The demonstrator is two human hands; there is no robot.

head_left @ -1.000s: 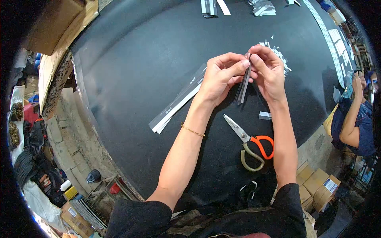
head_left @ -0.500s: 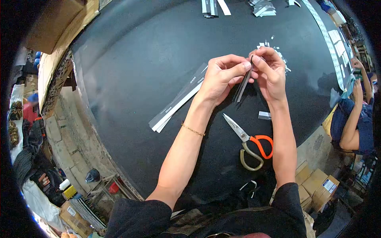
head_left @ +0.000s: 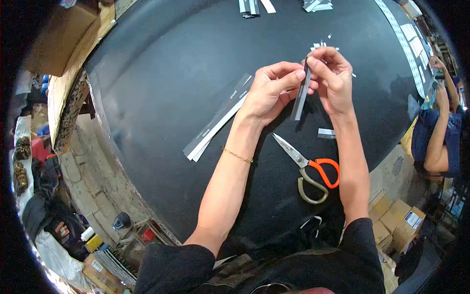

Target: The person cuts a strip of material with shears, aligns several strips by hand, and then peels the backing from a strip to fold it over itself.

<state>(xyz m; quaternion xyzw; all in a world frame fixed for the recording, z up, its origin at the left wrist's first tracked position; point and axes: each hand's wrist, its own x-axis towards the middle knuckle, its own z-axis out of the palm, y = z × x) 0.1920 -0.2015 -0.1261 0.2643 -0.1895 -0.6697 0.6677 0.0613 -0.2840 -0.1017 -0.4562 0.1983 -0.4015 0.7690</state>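
Both hands meet over the black table, holding a dark strip [head_left: 301, 98] that hangs down between them. My left hand [head_left: 274, 90] pinches its edge between thumb and fingers. The top end of the strip sits in the closed thumb and fingers of my right hand [head_left: 333, 78]. Long strips [head_left: 215, 125] marked "GENUINE" lie left of my left hand. Scissors [head_left: 306, 164] with one orange handle loop lie below the hands, blades slightly apart. A short grey and white piece [head_left: 326, 133] rests beside my right forearm.
Strip bundles [head_left: 249, 8] and a pile of pieces [head_left: 318, 5] lie at the far edge. Small white scraps [head_left: 318, 46] are behind my right hand. A long printed strip [head_left: 399, 39] runs along the right. Another person's arm [head_left: 438, 122] shows at the far right.
My right hand has risen a little with the strip's top end. The strip has turned, showing more of its flat face. The camera view has shifted slightly.
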